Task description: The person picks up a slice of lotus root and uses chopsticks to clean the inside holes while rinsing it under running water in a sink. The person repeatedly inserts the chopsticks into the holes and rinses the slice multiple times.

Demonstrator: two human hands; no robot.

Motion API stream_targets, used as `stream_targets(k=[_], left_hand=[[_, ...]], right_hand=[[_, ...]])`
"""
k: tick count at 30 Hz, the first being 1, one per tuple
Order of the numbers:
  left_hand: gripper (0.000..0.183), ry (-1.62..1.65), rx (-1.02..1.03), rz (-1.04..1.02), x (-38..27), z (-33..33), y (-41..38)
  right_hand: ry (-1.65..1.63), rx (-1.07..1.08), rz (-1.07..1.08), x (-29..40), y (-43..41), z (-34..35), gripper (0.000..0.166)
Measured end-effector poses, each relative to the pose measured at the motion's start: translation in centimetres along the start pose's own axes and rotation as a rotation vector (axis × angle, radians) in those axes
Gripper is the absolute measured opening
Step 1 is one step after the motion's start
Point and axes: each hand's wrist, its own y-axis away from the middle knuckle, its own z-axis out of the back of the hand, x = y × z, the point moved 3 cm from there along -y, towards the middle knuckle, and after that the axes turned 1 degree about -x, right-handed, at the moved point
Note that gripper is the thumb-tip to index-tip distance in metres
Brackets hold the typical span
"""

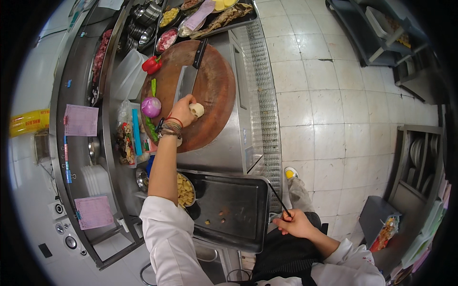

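My left hand (184,111), with bracelets at its wrist, grips a pale, rounded piece of food (196,110) over the round wooden chopping board (218,82). Just beyond it a cleaver (186,78) with a black handle lies flat on the board. Along the board's left side are a red bell pepper (152,64), a purple onion (151,107) and green peppers (151,129). At the lower right my right hand (295,222) holds a thin, dark strip or stick (279,198) beside the black tray; what exactly it is, I cannot tell.
A black tray (229,211) with a few scraps adjoins a bowl of diced yellow food (185,191). Clear plastic containers (129,73) stand left of the board. Beyond it lie a tray of ingredients (250,18) and metal bowls (146,14). A metal shelf (107,143) runs along the left.
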Motion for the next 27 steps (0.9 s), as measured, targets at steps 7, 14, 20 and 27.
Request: stream_targets(k=[7, 14, 20, 27], left_hand=[[0.053, -0.032, -0.064, -0.047, 1.5, -1.1, 3.0], [0.029, 1.900, -0.232, 0.033, -1.0, -4.0, 14.4], [0.036, 2.071, -0.393, -0.028, -3.5, -6.0, 30.8], [0.051, 1.653, -0.990, -0.146, -0.1, -8.5, 56.2]], right_hand=[[0.012, -0.061, 0.091, 0.1, 0.4, 0.5, 0.046], [0.008, -0.275, 0.233, 1.7, 1.7, 2.3, 0.040], [-0.012, -0.154, 0.791, 5.0, 5.0, -1.6, 0.053], [-0.139, 0.183, 0.638, -1.0, 11.8, -15.7, 0.039]])
